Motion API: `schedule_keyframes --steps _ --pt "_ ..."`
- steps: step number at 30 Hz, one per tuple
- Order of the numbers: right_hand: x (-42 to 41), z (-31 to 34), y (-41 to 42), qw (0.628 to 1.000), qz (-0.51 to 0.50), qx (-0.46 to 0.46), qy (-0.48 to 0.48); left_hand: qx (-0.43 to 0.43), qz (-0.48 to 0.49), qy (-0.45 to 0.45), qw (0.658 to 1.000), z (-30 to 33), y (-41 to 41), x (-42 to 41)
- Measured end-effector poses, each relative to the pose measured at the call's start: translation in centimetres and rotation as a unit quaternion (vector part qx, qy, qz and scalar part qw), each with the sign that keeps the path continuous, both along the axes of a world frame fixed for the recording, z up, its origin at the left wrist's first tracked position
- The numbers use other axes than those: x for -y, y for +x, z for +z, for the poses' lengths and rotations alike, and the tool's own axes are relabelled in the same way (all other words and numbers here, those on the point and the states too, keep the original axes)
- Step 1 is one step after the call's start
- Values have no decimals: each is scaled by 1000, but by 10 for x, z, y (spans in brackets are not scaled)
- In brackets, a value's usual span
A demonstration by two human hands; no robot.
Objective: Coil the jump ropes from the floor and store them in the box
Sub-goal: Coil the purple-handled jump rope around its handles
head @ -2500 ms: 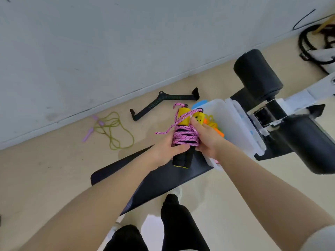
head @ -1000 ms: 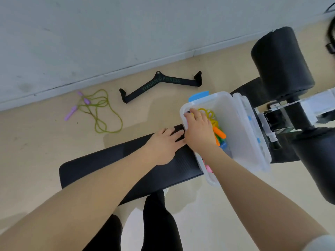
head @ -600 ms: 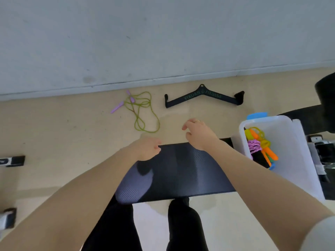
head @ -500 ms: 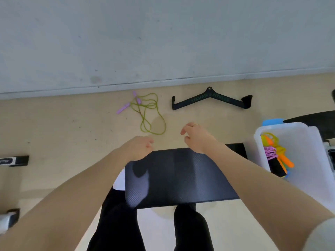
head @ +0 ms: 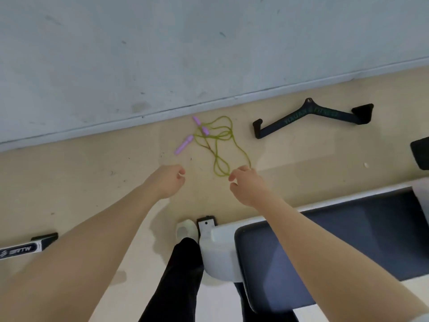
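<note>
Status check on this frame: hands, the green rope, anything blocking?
Left hand and right hand empty, fingers loosely curled. Green jump rope uncoiled on floor near wall. Nothing between hands and rope; black bar handle lies alongside.

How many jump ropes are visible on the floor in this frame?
1. The green jump rope with purple handles lies loose on the floor near the wall, just beyond the left hand and right hand. The box is out of view.
</note>
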State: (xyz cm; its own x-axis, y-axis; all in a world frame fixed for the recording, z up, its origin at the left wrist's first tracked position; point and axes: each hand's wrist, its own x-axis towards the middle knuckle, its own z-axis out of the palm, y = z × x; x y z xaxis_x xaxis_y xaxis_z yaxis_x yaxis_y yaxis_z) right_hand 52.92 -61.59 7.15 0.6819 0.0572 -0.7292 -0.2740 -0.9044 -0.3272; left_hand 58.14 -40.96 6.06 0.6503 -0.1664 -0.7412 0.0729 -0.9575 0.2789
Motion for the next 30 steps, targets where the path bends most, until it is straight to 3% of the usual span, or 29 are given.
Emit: schedule_keyframes --steps 5,9,18,25,30 --pt "3 -13 20 1000 -26 -2 9 22 24 -16 999 -16 24 -6" --pt "5 -63 55 999 -49 4 0 36 12 -16 999 -68 53 -12" --pt "-25 -275 178 991 -127 47 -13 85 -30 -20 996 -292 183 -12" --pt "-54 -450 219 993 -108 53 -15 80 -86 45 992 -449 204 -9" --pt "-59 -525 265 980 -120 147 -59 160 -102 112 975 -517 219 -10"
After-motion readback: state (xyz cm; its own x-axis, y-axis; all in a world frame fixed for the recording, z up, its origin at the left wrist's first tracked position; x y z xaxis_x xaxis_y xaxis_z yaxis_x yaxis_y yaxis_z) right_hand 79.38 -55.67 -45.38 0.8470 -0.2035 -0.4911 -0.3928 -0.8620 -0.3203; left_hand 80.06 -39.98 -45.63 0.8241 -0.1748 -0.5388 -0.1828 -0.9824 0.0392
